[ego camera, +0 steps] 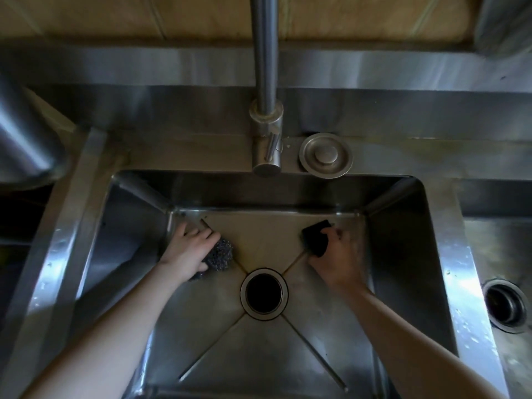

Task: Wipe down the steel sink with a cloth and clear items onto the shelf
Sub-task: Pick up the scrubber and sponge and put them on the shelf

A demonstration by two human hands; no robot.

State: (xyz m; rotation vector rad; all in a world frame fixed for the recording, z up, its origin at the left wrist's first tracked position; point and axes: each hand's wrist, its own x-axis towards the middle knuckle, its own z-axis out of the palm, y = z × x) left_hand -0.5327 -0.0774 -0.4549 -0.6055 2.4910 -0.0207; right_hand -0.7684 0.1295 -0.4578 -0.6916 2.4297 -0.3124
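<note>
Both hands are down in the steel sink (403,254), on its floor toward the far wall. Right hand (334,260): fingers curled round a black cloth (315,239), held against the floor near the far right corner, just beyond the drain (264,293). Left hand (187,250): fingers fairly straight, pressing a steel scourer (220,256) under the palm near the far left corner. Tap (266,133) stands at the far rim.
</note>
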